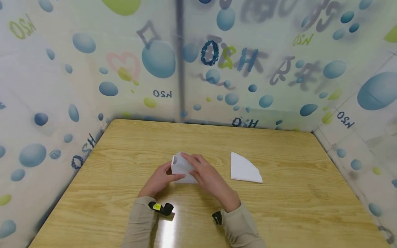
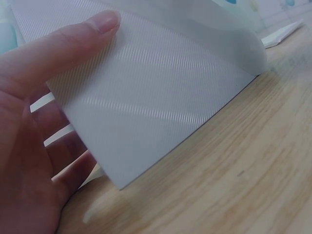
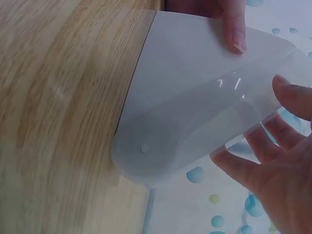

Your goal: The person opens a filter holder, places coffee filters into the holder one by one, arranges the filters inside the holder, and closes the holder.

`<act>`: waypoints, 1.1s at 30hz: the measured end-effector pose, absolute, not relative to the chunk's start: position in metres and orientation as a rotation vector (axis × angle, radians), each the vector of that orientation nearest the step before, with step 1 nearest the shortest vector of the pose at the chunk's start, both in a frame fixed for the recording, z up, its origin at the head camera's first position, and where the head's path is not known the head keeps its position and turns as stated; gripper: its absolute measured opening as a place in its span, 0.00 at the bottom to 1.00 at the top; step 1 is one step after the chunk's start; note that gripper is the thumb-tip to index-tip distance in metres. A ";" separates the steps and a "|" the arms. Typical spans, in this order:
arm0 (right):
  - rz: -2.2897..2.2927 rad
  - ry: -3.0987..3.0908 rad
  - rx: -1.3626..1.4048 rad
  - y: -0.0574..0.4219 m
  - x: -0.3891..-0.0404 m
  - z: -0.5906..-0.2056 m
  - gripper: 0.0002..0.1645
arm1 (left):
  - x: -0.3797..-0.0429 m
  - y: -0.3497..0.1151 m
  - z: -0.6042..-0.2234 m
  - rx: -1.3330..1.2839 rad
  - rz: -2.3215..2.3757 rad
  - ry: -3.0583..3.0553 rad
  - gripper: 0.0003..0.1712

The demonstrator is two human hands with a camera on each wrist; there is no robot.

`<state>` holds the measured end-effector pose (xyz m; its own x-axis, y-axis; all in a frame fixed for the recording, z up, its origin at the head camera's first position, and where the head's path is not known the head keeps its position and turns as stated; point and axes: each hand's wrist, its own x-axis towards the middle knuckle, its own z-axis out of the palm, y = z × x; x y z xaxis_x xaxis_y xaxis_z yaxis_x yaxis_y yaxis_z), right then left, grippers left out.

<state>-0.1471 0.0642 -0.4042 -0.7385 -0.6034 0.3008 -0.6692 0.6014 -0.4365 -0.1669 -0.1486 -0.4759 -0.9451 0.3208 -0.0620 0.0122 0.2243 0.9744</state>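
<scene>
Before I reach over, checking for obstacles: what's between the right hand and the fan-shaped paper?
Head view: only bare tabletop between right hand and fan-shaped paper.

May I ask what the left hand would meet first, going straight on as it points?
The white ridged plastic-looking box with a translucent cover, which the left hand holds; beyond it, probably the right hand.

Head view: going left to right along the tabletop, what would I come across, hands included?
The person's left hand → the white container held between both hands → the right hand → a white fan-shaped piece lying apart.
</scene>
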 end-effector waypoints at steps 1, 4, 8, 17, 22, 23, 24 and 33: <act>0.829 -2.706 1.074 0.064 -0.147 -0.404 0.39 | -0.167 -0.149 -0.476 0.314 1.784 2.252 0.31; 0.873 -2.725 1.052 0.066 -0.148 -0.404 0.38 | -0.167 -0.149 -0.477 0.321 1.781 2.261 0.30; 0.953 -2.764 1.002 0.068 -0.148 -0.404 0.38 | -0.168 -0.150 -0.478 0.329 1.787 2.251 0.30; 1.094 -2.795 0.902 0.076 -0.150 -0.408 0.37 | -0.168 -0.150 -0.476 0.321 1.791 2.264 0.29; 1.154 -2.798 0.876 0.080 -0.152 -0.410 0.37 | -0.168 -0.150 -0.477 0.324 1.807 2.263 0.28; 1.167 -2.798 0.870 0.081 -0.153 -0.410 0.37 | -0.168 -0.150 -0.477 0.323 1.808 2.261 0.28; 1.184 -2.796 0.865 0.082 -0.153 -0.410 0.37 | -0.168 -0.150 -0.477 0.325 1.809 2.262 0.28; 1.289 -2.787 0.829 0.091 -0.155 -0.409 0.37 | -0.170 -0.149 -0.477 0.333 1.808 2.284 0.29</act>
<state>-0.1547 0.0909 -0.4089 -0.8633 -0.4725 0.1773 -0.4410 0.5356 -0.7202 -0.1696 -0.1492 -0.4771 -0.9527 0.3029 -0.0232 0.0469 0.2222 0.9739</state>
